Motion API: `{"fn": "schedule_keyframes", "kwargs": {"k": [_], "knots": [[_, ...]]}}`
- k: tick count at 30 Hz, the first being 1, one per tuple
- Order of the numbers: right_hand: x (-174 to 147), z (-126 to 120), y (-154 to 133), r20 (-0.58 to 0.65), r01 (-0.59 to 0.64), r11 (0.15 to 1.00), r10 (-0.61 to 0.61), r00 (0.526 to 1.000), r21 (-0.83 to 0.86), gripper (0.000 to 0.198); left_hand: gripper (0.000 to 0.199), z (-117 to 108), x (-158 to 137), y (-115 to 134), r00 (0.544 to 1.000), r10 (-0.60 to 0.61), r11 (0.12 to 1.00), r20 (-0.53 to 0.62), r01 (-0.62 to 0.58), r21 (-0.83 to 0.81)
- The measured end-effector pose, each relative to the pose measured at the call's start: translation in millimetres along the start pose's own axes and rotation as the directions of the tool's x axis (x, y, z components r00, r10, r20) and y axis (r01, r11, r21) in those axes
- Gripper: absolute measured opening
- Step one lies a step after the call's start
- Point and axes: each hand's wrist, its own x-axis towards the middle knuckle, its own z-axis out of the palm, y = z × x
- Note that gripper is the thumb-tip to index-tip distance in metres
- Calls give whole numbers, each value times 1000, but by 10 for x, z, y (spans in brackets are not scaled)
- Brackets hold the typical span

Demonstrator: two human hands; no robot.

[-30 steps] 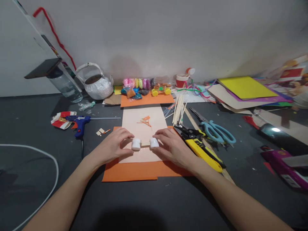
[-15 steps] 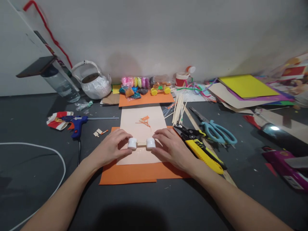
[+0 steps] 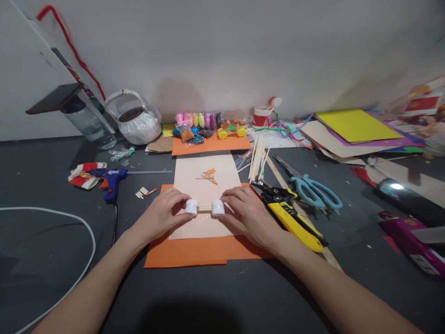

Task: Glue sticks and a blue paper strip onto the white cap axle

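Observation:
Two white bottle caps (image 3: 218, 208) joined by short wooden sticks (image 3: 205, 208) are between my hands, over a pale peach sheet (image 3: 187, 229). My left hand (image 3: 168, 208) grips the left cap between thumb and fingers. Around the right cap, the thumb and fingers of my right hand (image 3: 245, 211) are closed in the same way. Orange paper (image 3: 187, 253) lies beneath the peach sheet. Just beyond the caps are thin orange scraps (image 3: 209, 175).
To the left lie a blue glue gun (image 3: 111, 183) and cut stick pieces (image 3: 141, 192). On the right are a yellow cutter (image 3: 295, 227), blue-handled scissors (image 3: 314, 190) and wooden sticks (image 3: 256, 160). Clay packets (image 3: 198, 121), a silver kettle (image 3: 137, 125) and coloured sheets (image 3: 358, 125) stand farther back.

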Motion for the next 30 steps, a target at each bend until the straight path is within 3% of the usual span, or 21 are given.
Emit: {"fn": "schedule_keyframes", "kwargs": {"k": [13, 17, 20, 24, 27, 30], "knots": [[-3, -6, 11, -11, 27, 1000, -27, 1000, -10, 21, 17, 30, 2, 2, 999, 26, 999, -26, -25, 41], [-22, -35, 21, -5, 0, 1000, 0, 1000, 11, 24, 30, -3, -12, -7, 997, 27, 997, -79, -21, 73], [-34, -56, 55, -38, -2, 1000, 3, 999, 14, 21, 29, -120, -29, -73, 969, -34, 988, -243, 70, 140], [-40, -51, 112, -67, -8, 1000, 9, 998, 19, 12, 32, -411, -103, -288, 879, -157, 914, -450, 301, 270], [-44, -36, 133, -96, 2, 1000, 0, 995, 22, 11, 28, -611, -196, -467, 879, -233, 850, -415, 392, 352], [-48, -22, 140, -111, 6, 1000, -5, 994, 8, 12, 25, -700, -265, -580, 906, -275, 827, -321, 393, 401]]}}
